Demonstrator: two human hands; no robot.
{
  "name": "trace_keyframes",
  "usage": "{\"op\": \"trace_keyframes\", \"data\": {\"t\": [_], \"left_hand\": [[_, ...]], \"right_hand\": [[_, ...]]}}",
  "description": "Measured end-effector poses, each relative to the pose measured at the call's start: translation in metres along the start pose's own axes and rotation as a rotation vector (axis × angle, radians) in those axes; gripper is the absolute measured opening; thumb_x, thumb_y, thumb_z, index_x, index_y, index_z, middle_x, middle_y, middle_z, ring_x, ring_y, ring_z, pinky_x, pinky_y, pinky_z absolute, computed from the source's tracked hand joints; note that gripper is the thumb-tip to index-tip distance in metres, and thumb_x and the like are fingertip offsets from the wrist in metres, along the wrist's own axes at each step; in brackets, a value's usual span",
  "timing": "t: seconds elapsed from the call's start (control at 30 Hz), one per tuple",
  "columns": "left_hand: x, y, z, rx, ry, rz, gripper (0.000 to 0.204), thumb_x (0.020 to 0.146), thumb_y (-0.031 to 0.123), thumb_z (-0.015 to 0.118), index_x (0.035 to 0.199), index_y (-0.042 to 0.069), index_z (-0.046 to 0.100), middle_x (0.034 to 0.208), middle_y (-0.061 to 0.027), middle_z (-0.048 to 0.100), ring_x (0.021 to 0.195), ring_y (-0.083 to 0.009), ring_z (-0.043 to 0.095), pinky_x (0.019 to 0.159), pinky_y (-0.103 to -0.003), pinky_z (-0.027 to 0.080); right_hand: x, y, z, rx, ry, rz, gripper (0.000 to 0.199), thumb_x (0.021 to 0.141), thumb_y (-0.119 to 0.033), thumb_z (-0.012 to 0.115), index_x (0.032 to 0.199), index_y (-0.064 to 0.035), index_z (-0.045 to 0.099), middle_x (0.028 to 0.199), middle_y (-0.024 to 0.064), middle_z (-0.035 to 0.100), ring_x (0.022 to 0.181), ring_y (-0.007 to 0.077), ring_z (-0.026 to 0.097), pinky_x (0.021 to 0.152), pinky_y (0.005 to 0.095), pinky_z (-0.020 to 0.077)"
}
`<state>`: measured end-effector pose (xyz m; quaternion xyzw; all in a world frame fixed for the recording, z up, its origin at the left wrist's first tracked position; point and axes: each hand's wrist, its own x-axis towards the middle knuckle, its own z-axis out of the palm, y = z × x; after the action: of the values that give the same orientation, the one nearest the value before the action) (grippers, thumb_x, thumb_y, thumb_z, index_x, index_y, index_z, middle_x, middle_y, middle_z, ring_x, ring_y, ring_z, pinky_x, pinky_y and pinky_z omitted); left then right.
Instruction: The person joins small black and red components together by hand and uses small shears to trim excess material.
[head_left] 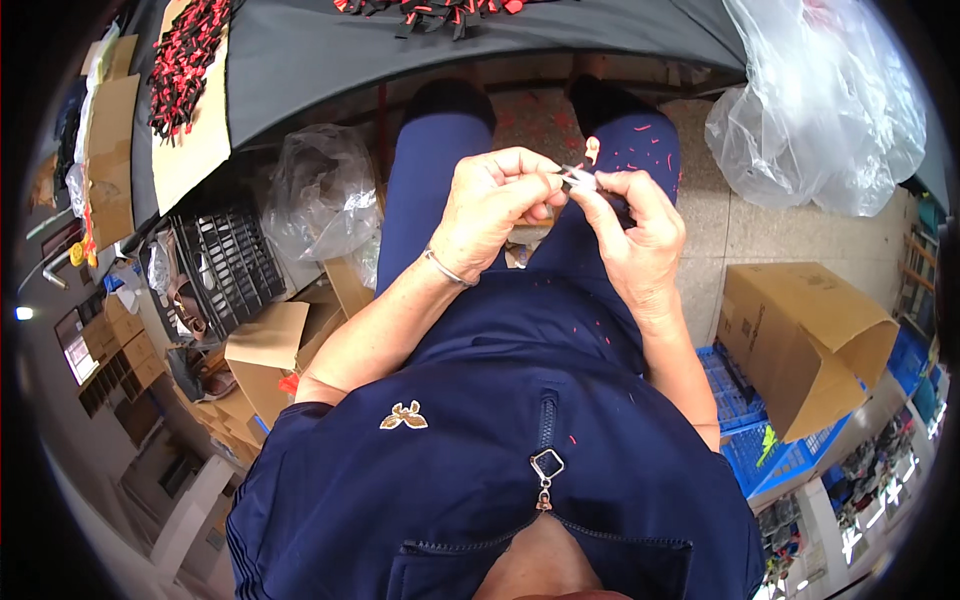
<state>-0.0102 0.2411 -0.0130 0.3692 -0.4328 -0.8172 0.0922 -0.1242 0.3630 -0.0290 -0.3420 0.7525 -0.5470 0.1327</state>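
Observation:
My left hand (500, 205) and my right hand (640, 235) meet above my lap, both with pinched fingers. Between their fingertips is a small dark piece with a shiny whitish part (578, 180); its kind is too small to tell. My left thumb and index finger press on its left end. On the other side, my right thumb and fingers close on it, partly hiding it. Small red scraps (645, 155) are scattered over the right leg of my dark blue trousers.
A black-covered table (300, 60) spans the front, bearing a pile of black and red pieces (430, 12). Another such pile (187, 70) lies on cardboard at left. A clear plastic bag (815, 110) hangs at right, above a cardboard box (800, 340) and blue crates (770, 450).

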Motion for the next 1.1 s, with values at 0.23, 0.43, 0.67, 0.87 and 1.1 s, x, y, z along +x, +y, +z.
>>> {"op": "trace_keyframes", "data": {"t": [0.23,0.43,0.67,0.87,1.1], "left_hand": [[0.001,0.023,-0.033,-0.014,0.059,0.068,0.011,0.082,0.01,0.061,0.087,0.001,0.062,0.072,-0.0026,0.063,0.057,-0.0061,0.054,0.054,-0.018,0.042],[0.017,0.129,-0.124,-0.61,0.28,0.648,0.023,0.089,0.015,0.053,0.106,0.0,0.057,0.092,-0.0085,0.063,0.067,-0.0124,0.059,0.061,-0.023,0.048],[0.062,0.113,-0.128,0.529,0.719,0.732,0.024,0.082,0.014,0.068,0.101,0.002,0.065,0.08,-0.0013,0.064,0.062,-0.006,0.055,0.059,-0.019,0.047],[0.084,0.115,-0.126,1.134,0.754,0.811,0.023,0.072,0.015,0.073,0.091,0.004,0.069,0.073,-0.0046,0.066,0.058,-0.0084,0.057,0.06,-0.022,0.049],[0.08,0.128,-0.132,0.984,0.769,0.637,0.016,0.08,0.017,0.064,0.087,0.002,0.069,0.071,-0.0042,0.066,0.056,-0.0055,0.056,0.058,-0.021,0.047]], "right_hand": [[-0.001,0.006,0.001,0.006,-0.053,0.186,0.011,0.079,-0.004,0.069,0.086,0.0,0.061,0.076,0.006,0.064,0.069,0.0092,0.059,0.065,0.0221,0.0472],[0.003,0.005,0.003,0.259,-0.078,0.337,0.012,0.083,-0.001,0.065,0.092,0.0012,0.058,0.085,0.0052,0.064,0.078,0.0067,0.058,0.072,0.0194,0.0464],[0.013,-0.001,0.02,0.231,-0.113,0.321,0.013,0.083,-0.001,0.065,0.093,0.0012,0.057,0.084,0.0044,0.063,0.074,0.0064,0.057,0.068,0.0187,0.0467],[0.018,-0.001,0.025,0.236,-0.132,0.326,0.013,0.082,-0.002,0.066,0.092,0.0015,0.058,0.082,0.0045,0.064,0.072,0.0043,0.055,0.064,0.0176,0.0448],[0.019,0.004,0.024,0.245,-0.122,0.319,0.014,0.082,-0.002,0.066,0.093,0.0014,0.058,0.083,0.0048,0.065,0.073,0.0049,0.056,0.065,0.0181,0.0451]]}}
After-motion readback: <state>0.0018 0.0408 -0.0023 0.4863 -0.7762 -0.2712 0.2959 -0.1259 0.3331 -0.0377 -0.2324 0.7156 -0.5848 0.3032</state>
